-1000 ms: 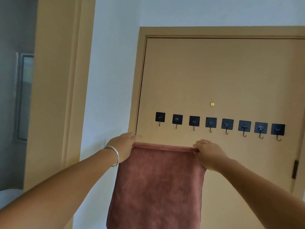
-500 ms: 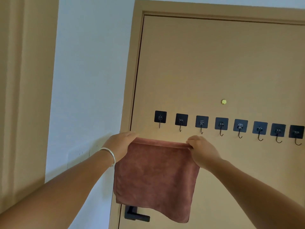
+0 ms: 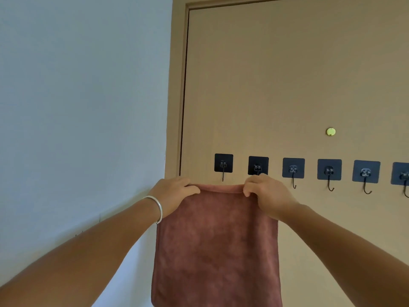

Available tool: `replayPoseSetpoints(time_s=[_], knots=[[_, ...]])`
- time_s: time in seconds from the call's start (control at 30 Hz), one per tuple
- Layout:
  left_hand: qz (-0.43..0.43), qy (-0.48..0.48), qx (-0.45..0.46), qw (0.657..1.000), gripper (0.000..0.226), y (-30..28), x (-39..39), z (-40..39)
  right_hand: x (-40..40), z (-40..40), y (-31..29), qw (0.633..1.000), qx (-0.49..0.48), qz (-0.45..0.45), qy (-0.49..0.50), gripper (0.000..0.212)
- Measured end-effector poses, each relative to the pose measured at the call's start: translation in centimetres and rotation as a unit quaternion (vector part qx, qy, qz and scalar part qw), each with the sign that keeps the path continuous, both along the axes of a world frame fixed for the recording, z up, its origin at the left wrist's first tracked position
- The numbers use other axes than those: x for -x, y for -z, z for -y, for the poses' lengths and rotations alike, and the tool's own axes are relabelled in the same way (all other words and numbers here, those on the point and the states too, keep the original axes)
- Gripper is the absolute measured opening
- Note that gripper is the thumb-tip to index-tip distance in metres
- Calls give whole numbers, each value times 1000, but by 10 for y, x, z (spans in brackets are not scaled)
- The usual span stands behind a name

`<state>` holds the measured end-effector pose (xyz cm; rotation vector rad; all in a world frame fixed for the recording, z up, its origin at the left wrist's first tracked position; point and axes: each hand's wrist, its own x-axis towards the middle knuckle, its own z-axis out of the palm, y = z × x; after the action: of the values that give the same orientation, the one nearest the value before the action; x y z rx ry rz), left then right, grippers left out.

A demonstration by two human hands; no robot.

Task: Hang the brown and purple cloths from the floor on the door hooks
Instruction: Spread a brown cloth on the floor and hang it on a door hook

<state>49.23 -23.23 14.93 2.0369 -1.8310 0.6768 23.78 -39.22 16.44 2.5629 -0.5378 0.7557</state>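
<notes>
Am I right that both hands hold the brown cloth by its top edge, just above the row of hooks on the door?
Not quite: the head view shows both hands holding the brown cloth just below the hooks, not above them.

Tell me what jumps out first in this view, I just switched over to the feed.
The brown cloth fills the lower middle, stretched flat between the left hand and the right hand, which grip its top corners. Its top edge sits just below a row of black hooks running rightward across the tan door, none holding anything yet. A small yellow dot marks the door above the hooks.
</notes>
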Motion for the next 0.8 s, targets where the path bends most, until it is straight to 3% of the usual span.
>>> replayPoseSetpoints(time_s=[0.13,0.17,0.2,0.23,0.3,0.4,0.63,0.8], knots=[[-16,-5,16,1000,42,0,-5,40,-14,29,8,999,32,-20,14,54],[-49,-30,25,998,29,0,-5,47,-18,34,9,999,29,-21,27,56],[-63,-38,38,997,33,0,-5,54,-22,37,9,999,25,-22,42,57],[-110,-47,65,991,52,1,-1,64,-26,40,8,998,21,-21,57,58],[-96,-65,105,988,65,3,3,81,-35,45,6,996,14,-18,85,59],[-78,-90,112,987,60,-2,5,95,-49,49,0,992,-2,-15,121,56],[-141,-85,97,982,44,-11,-5,131,-83,58,-1,980,-17,-15,196,51],[-61,-67,121,989,47,14,-15,148,-98,68,21,981,-22,-7,194,45]])
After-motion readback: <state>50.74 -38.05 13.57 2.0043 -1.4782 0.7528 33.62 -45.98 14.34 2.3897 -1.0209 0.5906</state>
